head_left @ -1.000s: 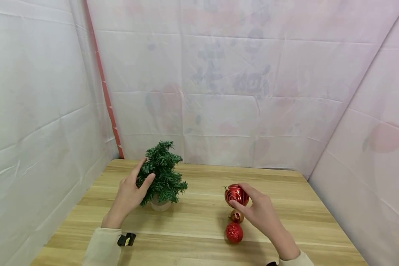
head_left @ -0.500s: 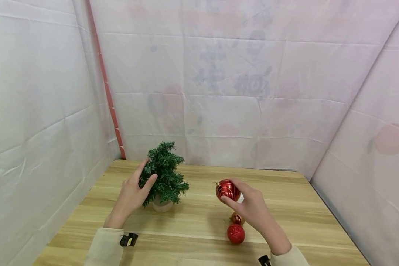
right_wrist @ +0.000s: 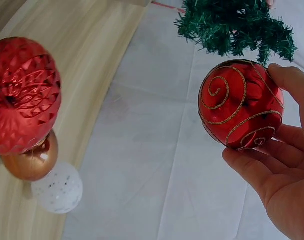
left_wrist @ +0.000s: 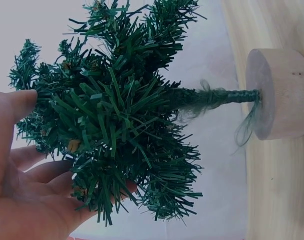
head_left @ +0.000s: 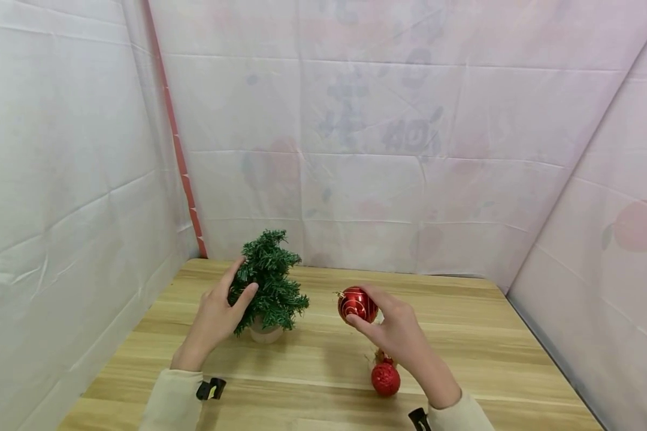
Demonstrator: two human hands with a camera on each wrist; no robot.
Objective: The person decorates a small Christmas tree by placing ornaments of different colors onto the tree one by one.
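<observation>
A small green artificial Christmas tree (head_left: 274, 278) stands upright on its round wooden base (left_wrist: 287, 95) at the left of the table. My left hand (head_left: 215, 314) holds its branches from the left side, thumb in front and fingers partly hidden behind the needles. To the right, my right hand (head_left: 401, 335) grips a shiny red Christmas ball (right_wrist: 242, 105) with gold glitter swirls between thumb and fingers, raised above the table. The ball's gold cap points left towards the tree, with a gap between them in the head view.
On the table (head_left: 313, 371), below my right hand, lie a textured red ball (head_left: 385, 379), a copper-coloured ball (right_wrist: 29, 160) and a white speckled ball (right_wrist: 56, 187) in a row. Pale cloth walls (head_left: 366, 179) enclose the table at the back and sides.
My right hand has carried the swirled red ball left and slightly upward, away from the other balls and closer to the tree. My left hand keeps its place at the tree.
</observation>
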